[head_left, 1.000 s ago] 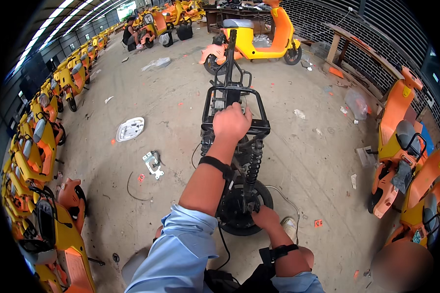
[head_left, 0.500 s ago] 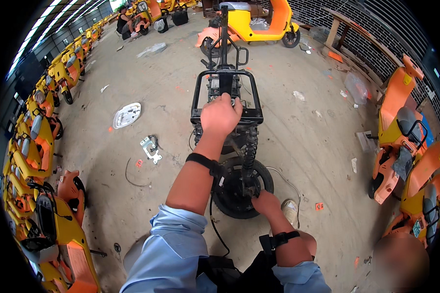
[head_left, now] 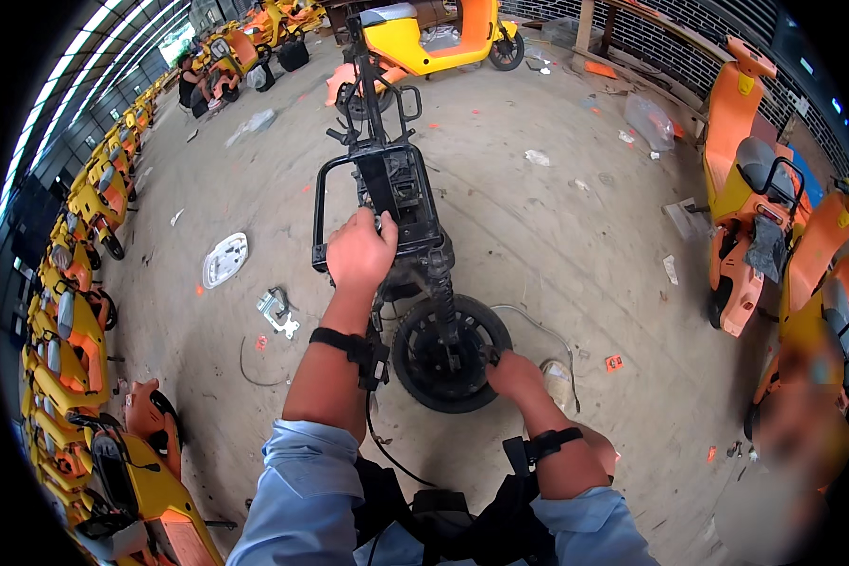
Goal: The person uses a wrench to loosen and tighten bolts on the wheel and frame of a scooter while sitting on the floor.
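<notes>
- Centrally, on a dusty grey concrete floor (head_left: 585, 264): a stripped black metal scooter frame (head_left: 375, 179), ahead of the wearer's body and within reach of both hands.
- Along the frame's long axis, pointing away from the body: at the far end, a black upright steering column (head_left: 358, 57), set to the left; at the near end, a round black wheel (head_left: 448, 354) with a rubber tyre, set to the right.
- Over the near part of the frame: the bare left hand (head_left: 360, 250), back upward, at the near bar of a squared black tubular loop (head_left: 320, 212).
- Left fingers: bent and directed forward, undersides hidden; cannot tell whether wrapped round the metal or merely resting on top.
- Lower, and closer to the body: the bare right hand (head_left: 516, 376), at the right-hand edge of the wheel, with the wheel directly left of the fingers.
- Right fingers: curled inward, touching or just beside the tyre; cannot tell whether pinching anything.
- Nearer to the wheel: the right hand. Nearer to the loop: the left.
- Between the two hands: a black coil-spring shock absorber (head_left: 441, 283), rising from wheel toward loop.
- Just right of the right hand: a pale shoe (head_left: 558, 385).
- Well apart, leftward on the floor: a shallow white plastic cover (head_left: 225, 260) and a silver metal bracket (head_left: 278, 311).
- Beyond the far end: a yellow-and-orange scooter (head_left: 429, 42).
</notes>
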A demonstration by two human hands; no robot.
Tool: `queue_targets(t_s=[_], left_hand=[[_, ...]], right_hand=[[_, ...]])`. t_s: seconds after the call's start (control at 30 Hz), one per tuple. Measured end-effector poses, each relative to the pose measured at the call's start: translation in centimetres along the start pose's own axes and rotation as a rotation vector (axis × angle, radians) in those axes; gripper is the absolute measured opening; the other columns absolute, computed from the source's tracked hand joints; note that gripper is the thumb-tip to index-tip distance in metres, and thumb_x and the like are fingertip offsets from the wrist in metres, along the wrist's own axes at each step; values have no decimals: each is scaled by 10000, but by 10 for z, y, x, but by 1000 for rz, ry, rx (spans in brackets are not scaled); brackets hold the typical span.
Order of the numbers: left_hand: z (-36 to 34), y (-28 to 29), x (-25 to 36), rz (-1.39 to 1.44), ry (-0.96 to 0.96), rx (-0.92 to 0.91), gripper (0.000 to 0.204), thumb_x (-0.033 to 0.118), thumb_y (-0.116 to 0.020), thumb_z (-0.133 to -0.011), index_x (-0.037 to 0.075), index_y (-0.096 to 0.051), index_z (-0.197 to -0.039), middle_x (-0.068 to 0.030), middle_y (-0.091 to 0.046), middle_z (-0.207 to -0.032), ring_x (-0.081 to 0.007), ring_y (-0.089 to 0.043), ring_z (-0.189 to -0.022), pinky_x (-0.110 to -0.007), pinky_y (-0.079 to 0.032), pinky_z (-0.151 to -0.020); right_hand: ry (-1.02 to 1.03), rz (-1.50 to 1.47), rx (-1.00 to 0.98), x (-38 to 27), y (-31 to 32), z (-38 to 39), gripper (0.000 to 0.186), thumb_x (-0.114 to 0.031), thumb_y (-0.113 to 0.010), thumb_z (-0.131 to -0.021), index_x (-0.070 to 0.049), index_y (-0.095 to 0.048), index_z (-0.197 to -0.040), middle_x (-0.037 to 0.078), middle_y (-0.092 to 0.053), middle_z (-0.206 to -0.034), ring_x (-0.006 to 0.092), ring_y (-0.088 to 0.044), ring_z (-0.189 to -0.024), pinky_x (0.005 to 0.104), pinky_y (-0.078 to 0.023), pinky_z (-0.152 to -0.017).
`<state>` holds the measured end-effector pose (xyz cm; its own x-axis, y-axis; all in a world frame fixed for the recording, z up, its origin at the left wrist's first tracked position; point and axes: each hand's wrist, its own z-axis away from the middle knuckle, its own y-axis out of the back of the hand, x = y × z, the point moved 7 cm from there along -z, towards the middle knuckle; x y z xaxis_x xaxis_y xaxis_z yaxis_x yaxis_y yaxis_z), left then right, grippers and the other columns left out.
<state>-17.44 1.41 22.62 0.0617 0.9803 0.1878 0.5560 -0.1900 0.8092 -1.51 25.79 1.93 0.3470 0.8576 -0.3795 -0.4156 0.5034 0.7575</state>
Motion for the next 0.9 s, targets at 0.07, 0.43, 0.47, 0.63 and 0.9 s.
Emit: queue_targets(t_s=[0.07,0.43,0.47,0.63,0.9], left_hand=[[7,0,-1,-6,2,6,323,343,-534,-937,49,-588,-815,-147,-675,-792,-347,-656,-756,-457,-494,-753],[23,-1,-7,52,-68,108,349,356,-545,-941,55,-528,-765,-172,-635,-739,-409,-614,-690,-520,-470,-644],[24,-2,-5,60,-73,104,347,356,-545,-941,56,-530,-766,-170,-639,-743,-407,-615,-692,-518,-471,-645],[15,-4,7,-2,-82,96,334,345,-545,-934,63,-556,-756,-143,-660,-734,-362,-636,-674,-470,-487,-670],[14,-6,3,-29,-50,76,353,354,-539,-936,63,-570,-738,-139,-663,-718,-369,-637,-650,-467,-502,-668]], right_hand=[[0,-6,-21,-5,1,4,446,-357,-560,-880,-15,-645,-1153,224,-673,-1151,387,-640,-1092,462,-502,-947],[37,9,-54,-14,-21,-3,398,-310,-546,-885,-16,-680,-1117,223,-677,-1144,385,-650,-1075,461,-513,-930],[44,17,-47,-13,-25,-2,395,-307,-545,-885,-16,-681,-1115,224,-677,-1144,385,-650,-1076,460,-513,-930],[17,26,-90,-10,-33,-9,387,-296,-548,-884,-23,-683,-1123,213,-680,-1147,379,-652,-1076,453,-517,-925],[22,21,-124,-18,-24,0,362,-275,-546,-887,-32,-698,-1107,209,-678,-1159,358,-651,-1093,445,-519,-922]])
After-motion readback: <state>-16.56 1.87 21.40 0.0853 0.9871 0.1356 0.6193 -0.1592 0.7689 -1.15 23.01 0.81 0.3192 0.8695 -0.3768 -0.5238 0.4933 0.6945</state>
